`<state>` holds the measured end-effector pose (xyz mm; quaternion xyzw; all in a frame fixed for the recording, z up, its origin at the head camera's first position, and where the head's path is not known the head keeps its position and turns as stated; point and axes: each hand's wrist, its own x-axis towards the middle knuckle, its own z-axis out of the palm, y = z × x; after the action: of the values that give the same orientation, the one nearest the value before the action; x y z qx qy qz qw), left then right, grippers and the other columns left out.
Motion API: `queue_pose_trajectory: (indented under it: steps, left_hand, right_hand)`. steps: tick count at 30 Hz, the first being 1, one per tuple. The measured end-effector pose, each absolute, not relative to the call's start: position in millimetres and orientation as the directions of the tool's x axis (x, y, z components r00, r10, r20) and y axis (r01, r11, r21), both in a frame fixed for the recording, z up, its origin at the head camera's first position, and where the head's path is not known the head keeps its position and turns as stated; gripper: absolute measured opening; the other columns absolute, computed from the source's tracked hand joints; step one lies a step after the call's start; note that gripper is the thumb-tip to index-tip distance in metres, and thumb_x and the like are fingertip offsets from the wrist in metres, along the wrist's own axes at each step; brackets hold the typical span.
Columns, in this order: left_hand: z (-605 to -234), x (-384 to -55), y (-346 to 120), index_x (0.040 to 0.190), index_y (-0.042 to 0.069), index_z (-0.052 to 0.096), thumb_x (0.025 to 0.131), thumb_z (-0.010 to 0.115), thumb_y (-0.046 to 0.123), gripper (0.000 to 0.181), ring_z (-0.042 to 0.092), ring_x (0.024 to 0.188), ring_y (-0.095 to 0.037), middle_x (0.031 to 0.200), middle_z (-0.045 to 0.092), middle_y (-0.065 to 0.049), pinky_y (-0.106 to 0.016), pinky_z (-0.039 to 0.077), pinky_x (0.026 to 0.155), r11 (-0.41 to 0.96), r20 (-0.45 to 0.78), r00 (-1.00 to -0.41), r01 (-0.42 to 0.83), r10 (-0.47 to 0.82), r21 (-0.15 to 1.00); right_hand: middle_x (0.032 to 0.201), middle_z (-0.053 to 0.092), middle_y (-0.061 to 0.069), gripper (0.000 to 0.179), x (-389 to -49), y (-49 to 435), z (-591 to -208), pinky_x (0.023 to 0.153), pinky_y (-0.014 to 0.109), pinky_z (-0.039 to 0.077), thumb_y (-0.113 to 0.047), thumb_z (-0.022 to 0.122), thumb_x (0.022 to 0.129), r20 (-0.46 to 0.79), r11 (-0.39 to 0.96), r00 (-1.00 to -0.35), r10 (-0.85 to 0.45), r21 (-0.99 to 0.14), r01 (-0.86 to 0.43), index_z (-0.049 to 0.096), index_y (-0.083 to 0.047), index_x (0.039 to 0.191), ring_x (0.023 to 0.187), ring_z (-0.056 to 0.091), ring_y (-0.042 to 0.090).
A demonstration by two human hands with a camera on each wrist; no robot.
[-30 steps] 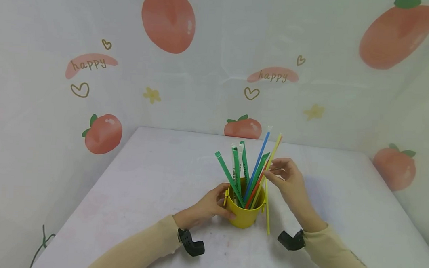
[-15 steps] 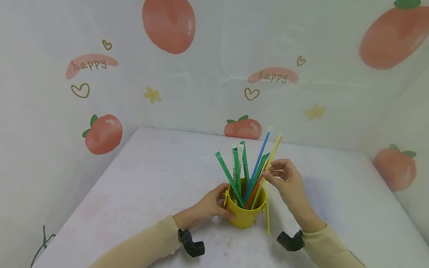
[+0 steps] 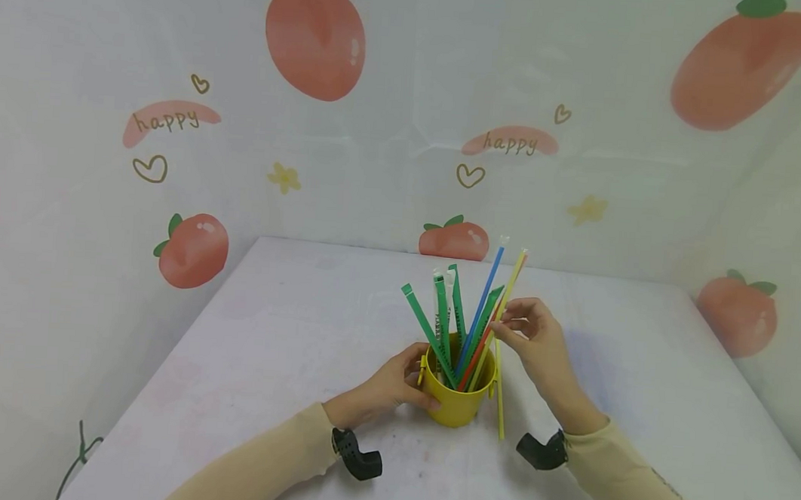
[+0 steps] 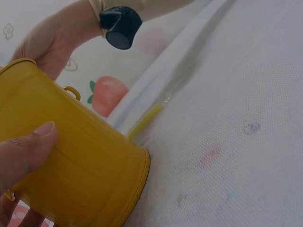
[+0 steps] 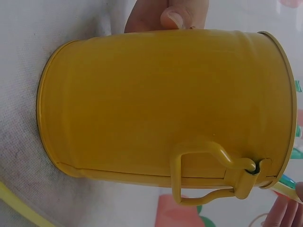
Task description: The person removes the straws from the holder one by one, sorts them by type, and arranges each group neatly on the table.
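Observation:
A small yellow metal bucket stands upright on the table, with several straws leaning in it. My left hand grips the bucket from the left, its thumb on the front wall and its other fingers round the far side. Among the contents are green-wrapped straws, a blue straw and a red straw. At the bucket's right, my right hand pinches a yellow straw between thumb and fingertips, its lower end inside the bucket. The red straw runs close by those fingertips.
Another yellow straw lies on the white-covered table, just right of the bucket. Small looped handles stick out from the bucket's sides. A white backdrop printed with fruit and hearts surrounds the table.
The right hand has dipped very slightly at the yellow straw. The left hand, the bucket and the other straws look the same.

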<state>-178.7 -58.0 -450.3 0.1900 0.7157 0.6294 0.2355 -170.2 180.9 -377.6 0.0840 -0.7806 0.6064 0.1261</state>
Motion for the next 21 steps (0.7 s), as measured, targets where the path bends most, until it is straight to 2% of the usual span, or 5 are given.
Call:
queue_pose_trajectory:
  steps: [6, 13, 21]
  left_hand:
    - [-449, -179, -58, 0.13, 0.02, 0.044, 0.067, 0.079, 0.005, 0.074, 0.041, 0.125, -0.021, 0.131, 0.048, 0.004, -0.048, 0.023, 0.109, 0.118, -0.088, -0.811, -0.024, 0.579, 0.993]
    - [-449, -178, -58, 0.13, 0.022, 0.044, 0.067, 0.08, 0.005, 0.075, 0.04, 0.125, -0.021, 0.132, 0.047, 0.006, -0.048, 0.024, 0.108, 0.115, -0.089, -0.811, -0.027, 0.578, 0.993]
    - [-450, -178, -59, 0.129, 0.022, 0.045, 0.067, 0.08, 0.005, 0.073, 0.041, 0.124, -0.02, 0.13, 0.048, 0.006, -0.048, 0.024, 0.108, 0.122, -0.096, -0.812, -0.03, 0.576, 0.992]
  right_hand:
    - [0.087, 0.055, 0.0, 0.03, -168, 180, -374, 0.072, 0.017, 0.052, -0.003, 0.068, 0.081, 0.333, 0.217, -0.943, 0.019, -0.922, -0.321, 0.05, 0.002, 0.104, 0.078, 0.057, 0.009]
    - [0.088, 0.053, 0.002, 0.029, -164, 180, -363, 0.069, 0.025, 0.055, 0.006, 0.065, 0.081, 0.363, 0.087, -0.932, 0.011, -0.929, -0.361, 0.047, 0.008, 0.103, 0.076, 0.057, 0.01]
    - [0.087, 0.056, 0.003, 0.026, -160, 183, -343, 0.069, 0.026, 0.055, 0.011, 0.064, 0.079, 0.423, -0.02, -0.905, 0.048, -0.905, -0.424, 0.049, 0.006, 0.1, 0.074, 0.057, 0.012]
